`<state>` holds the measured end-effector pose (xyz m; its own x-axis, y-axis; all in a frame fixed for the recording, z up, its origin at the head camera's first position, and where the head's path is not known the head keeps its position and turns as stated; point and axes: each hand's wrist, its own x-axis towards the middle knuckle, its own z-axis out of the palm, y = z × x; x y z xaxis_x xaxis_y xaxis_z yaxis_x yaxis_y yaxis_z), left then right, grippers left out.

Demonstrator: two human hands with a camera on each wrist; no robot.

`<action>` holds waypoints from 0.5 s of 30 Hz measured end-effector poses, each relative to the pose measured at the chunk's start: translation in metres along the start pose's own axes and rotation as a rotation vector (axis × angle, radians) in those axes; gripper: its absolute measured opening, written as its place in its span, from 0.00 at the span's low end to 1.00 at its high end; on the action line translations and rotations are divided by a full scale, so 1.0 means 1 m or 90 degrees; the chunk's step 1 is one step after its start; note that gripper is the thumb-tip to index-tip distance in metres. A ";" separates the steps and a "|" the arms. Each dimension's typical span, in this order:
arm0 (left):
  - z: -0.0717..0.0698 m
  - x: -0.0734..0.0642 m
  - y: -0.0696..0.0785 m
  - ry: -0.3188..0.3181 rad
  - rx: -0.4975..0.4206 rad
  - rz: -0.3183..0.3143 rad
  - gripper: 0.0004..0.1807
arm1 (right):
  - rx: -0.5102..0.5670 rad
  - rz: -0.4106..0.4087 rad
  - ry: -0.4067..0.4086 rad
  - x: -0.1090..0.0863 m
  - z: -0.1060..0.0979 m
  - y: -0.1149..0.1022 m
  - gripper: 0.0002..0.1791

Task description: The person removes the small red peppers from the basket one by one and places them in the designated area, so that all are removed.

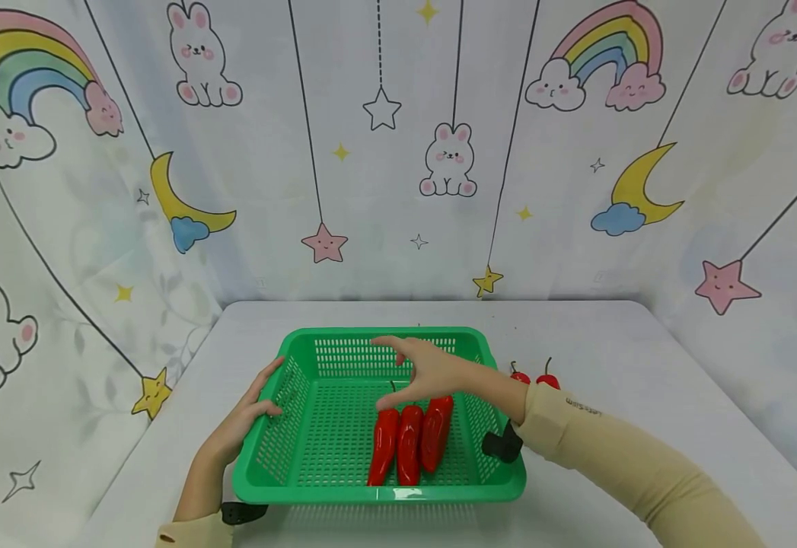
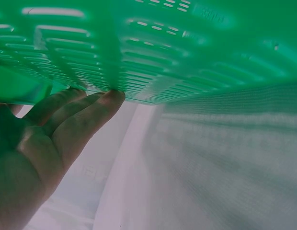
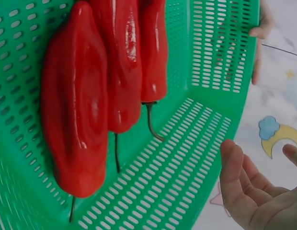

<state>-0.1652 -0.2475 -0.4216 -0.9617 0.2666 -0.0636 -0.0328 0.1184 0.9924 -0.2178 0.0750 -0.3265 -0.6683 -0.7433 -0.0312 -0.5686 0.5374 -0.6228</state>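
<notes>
My left hand (image 1: 240,426) grips the left rim of a green plastic basket (image 1: 323,495), its thumb over the edge and its fingers along the outside wall. Three long red chili peppers (image 1: 409,449) lie side by side in the basket, right of the middle, stems toward the far wall. Over them, my right hand (image 1: 428,369) holds nothing, with thumb and fingers spread apart in a curve. In the right wrist view the right hand (image 3: 263,196) is apart from the peppers (image 3: 76,110). Slotted basket wall (image 2: 153,52) fills the top of the left wrist view.
Two more red peppers (image 1: 547,380) lie on the white table (image 1: 617,358) beyond the basket's right side, partly hidden by the right forearm. A patterned curtain (image 1: 384,183) surrounds the table at the back and sides. Black straps (image 1: 504,443) sit at the wrists.
</notes>
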 end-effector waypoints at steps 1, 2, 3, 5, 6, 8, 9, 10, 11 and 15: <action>0.000 0.000 0.000 0.000 0.000 -0.001 0.44 | -0.006 0.003 -0.002 0.001 0.002 0.001 0.49; 0.000 0.000 0.000 0.000 -0.001 -0.002 0.44 | -0.016 0.004 -0.002 0.002 0.003 0.002 0.49; 0.000 0.000 0.000 0.001 0.000 -0.002 0.44 | -0.025 0.005 -0.002 0.002 0.005 0.002 0.49; 0.000 -0.001 0.000 0.002 0.000 -0.003 0.44 | -0.040 0.007 -0.001 0.004 0.008 0.005 0.48; 0.000 -0.001 0.000 0.003 0.001 -0.004 0.44 | -0.050 0.007 0.000 0.004 0.009 0.006 0.48; 0.000 -0.001 0.000 0.004 0.002 -0.003 0.44 | -0.067 0.006 -0.001 0.004 0.012 0.007 0.48; 0.000 -0.001 0.000 0.004 0.003 -0.003 0.44 | -0.072 0.007 -0.002 0.004 0.013 0.007 0.48; 0.000 -0.001 0.000 0.003 0.003 -0.003 0.44 | -0.079 0.008 -0.003 0.005 0.014 0.008 0.49; 0.000 0.000 0.000 0.003 0.004 -0.003 0.44 | -0.082 0.010 -0.005 0.004 0.015 0.008 0.49; 0.000 0.000 0.000 0.002 0.005 0.000 0.44 | -0.085 0.018 -0.012 0.005 0.020 0.009 0.49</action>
<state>-0.1653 -0.2472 -0.4213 -0.9627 0.2633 -0.0629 -0.0302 0.1263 0.9915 -0.2168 0.0688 -0.3478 -0.6761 -0.7341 -0.0631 -0.6097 0.6055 -0.5115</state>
